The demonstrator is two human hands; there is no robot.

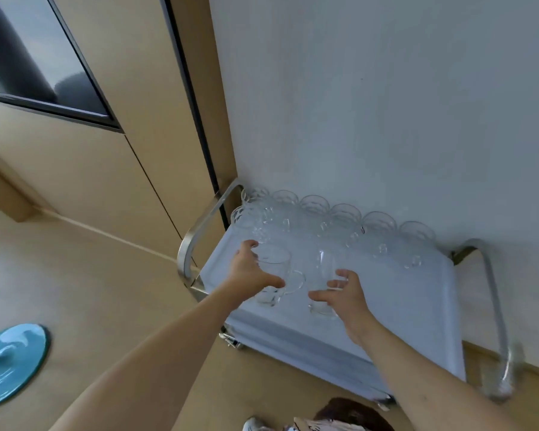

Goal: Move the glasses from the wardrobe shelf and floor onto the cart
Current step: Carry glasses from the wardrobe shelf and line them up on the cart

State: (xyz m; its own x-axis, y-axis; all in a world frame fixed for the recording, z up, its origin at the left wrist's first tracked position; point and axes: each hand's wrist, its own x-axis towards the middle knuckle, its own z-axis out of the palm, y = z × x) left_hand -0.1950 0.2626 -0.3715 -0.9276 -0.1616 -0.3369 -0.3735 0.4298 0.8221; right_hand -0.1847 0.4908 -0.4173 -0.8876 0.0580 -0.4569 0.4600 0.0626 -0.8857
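- Head view. Left hand (251, 270) curled round a clear handled glass (273, 275), thumb across the near wall, fingers over the far side of the rim; glass held tilted above the front-left part of the cart top, its handle pointing right.
- Right hand (344, 295) wrapped on a second glass (322, 287), thumb on the left wall, fingers on the right; base of this glass low over the cloth, contact with the surface not determinable.
- Both glasses carried side by side, close but apparently not touching; probably kept apart to avoid a knock.
- Cart (430, 343) parked against the white wall (386, 88), top covered in pale blue cloth, steel handle loop at each end.
- Row of glasses (346, 213) already standing along the back edge by the wall, with a few more clustered at the back-left corner; likely filled from the wall side outward to leave the front free for reaching.
- Judgement: set-down step in hand, next free places just in front of the back row.
- Risk: clear glass on pale cloth, hard to see; neighbours easily clipped.
- Blue round disc (11, 362) on floor at left, well apart from cart.
- Wardrobe shelf not identifiable.
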